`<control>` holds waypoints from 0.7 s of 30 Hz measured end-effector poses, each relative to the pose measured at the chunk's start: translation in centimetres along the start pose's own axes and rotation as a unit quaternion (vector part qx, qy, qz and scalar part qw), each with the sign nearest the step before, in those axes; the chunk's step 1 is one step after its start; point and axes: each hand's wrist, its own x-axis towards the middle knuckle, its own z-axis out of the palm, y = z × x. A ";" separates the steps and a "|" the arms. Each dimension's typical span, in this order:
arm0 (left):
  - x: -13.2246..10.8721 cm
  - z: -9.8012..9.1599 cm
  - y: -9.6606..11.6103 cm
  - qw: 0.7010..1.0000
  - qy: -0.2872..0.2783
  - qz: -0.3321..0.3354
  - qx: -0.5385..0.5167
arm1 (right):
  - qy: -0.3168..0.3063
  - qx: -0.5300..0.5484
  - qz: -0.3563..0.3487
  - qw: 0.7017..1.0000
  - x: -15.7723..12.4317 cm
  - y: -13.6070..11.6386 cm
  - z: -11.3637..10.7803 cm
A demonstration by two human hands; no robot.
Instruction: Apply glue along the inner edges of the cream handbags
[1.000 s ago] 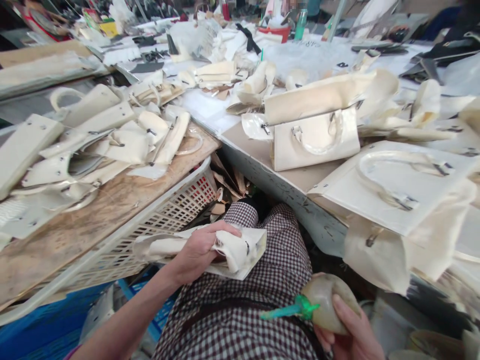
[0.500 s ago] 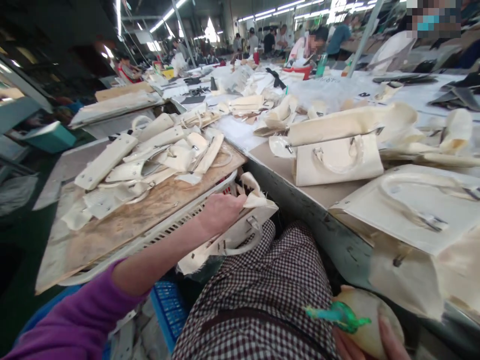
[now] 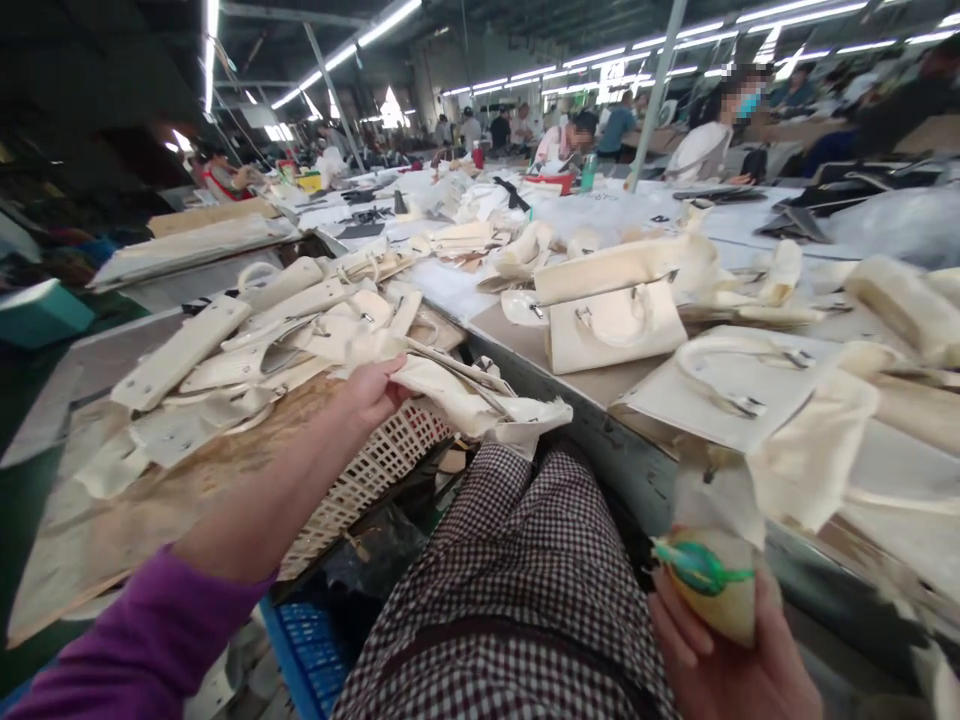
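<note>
My left hand (image 3: 371, 390) is closed on a cream bag piece (image 3: 480, 400) and holds it in the air over the edge of the wooden board (image 3: 187, 480), beside the pile of cream parts (image 3: 247, 350). The piece hangs above a white plastic basket (image 3: 375, 470). Low at the right, my right hand (image 3: 720, 650) grips a yellowish squeeze bottle with a green nozzle (image 3: 709, 585) over my checked lap (image 3: 517, 590).
Finished cream handbags (image 3: 611, 325) and flat bag panels (image 3: 742, 385) lie on the grey workbench (image 3: 600, 440) to the right. A blue crate (image 3: 307, 650) sits under the basket. Other people work at tables far behind.
My left hand lifted the cream piece from my lap up and left to the board's edge. The view tilted upward. My right hand kept the bottle low at the right.
</note>
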 end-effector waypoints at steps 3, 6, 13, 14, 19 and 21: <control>-1.4 0.4 0.0 0.998 0.012 -0.028 -0.062 | -0.008 0.021 -0.044 0.999 0.1 -0.4 0.8; -2.9 0.7 -0.2 0.993 0.020 -0.046 -0.106 | -0.030 0.024 -0.082 0.996 0.5 -0.7 1.6; -8.8 0.5 -1.6 0.986 0.024 -0.075 -0.148 | -0.051 0.073 -0.124 0.988 3.4 0.2 5.3; -9.9 0.3 -1.9 0.984 0.027 -0.085 -0.153 | -0.063 0.088 -0.129 0.986 3.8 0.5 6.0; -14.0 -0.8 -4.8 0.981 0.043 -0.105 -0.155 | -0.057 0.123 -0.125 0.983 5.0 2.1 8.4; -14.4 -1.6 -6.8 0.981 0.044 -0.124 -0.145 | -0.081 0.129 -0.110 0.982 5.4 2.4 8.7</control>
